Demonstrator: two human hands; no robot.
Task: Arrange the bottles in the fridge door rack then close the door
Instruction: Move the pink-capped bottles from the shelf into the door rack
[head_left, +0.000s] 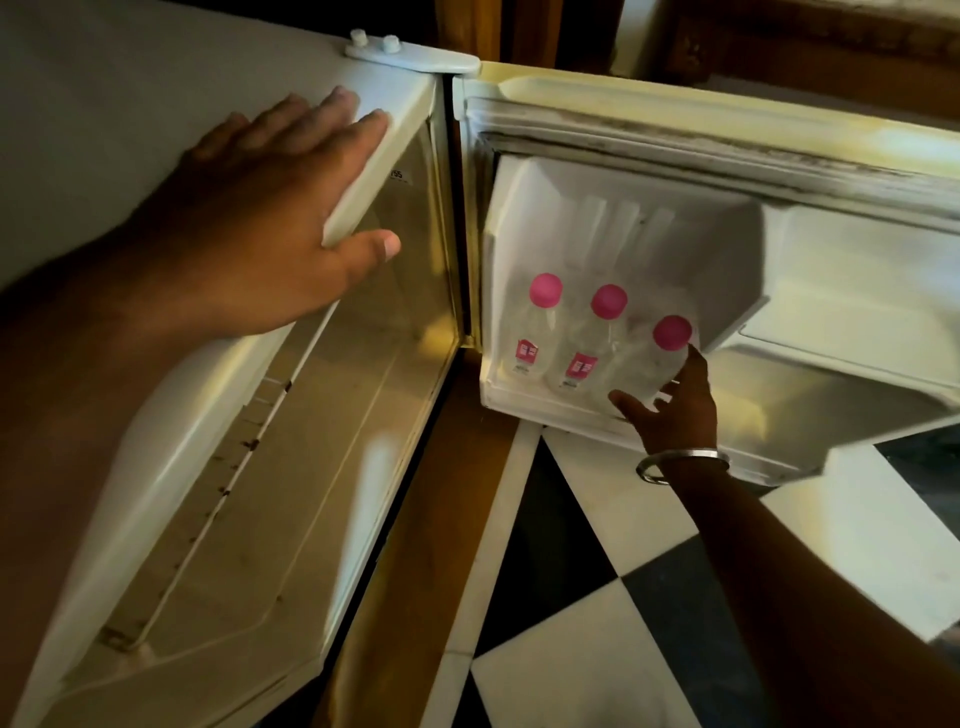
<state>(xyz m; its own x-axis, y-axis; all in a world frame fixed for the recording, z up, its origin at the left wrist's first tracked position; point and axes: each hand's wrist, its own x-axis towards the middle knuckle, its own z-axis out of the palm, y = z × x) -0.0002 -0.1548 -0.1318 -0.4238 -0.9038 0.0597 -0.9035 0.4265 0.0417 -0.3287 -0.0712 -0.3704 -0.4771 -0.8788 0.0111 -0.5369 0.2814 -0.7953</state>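
**Third bottle going into the door rack — both hands engaged**

Nearest first: the left hand (270, 218) lies flat and released on the top front edge of the white fridge cabinet (374, 171), fingers spread over the top, thumb hooked just under the lip. It grips nothing; I read it as bracing the body.

Below and right, over the black-and-white checkered tile floor (597, 597), the right hand (670, 395), with a plain metal bangle (680, 462) at the wrist, reaches up into the open white fridge door (727, 119). Its fingers are curled around the lower body of the rightmost clear plastic bottle with a pink cap (657, 353) — grasping it from the near, lower side.

Farther in, two more clear pink-capped bottles with pink labels (535, 332) stand in the white moulded door rack (545, 400), side by side and touching or nearly so. The held bottle is just beside them at the row's right end. Whether its base is fully seated I cannot tell; the hand covers it.

Key relation: all three long axes run upright, caps toward the camera, the held one tilted slightly rightward. The bottles lie right and ahead of the body, so the right hand is much the nearer; the left is well apart across the hinge line.

Judgement: arranging is nearly done. The next step likely calls for straightening the held bottle, letting go, then swinging the door toward the cabinet — the left thumb under the lip sits in the closing path.
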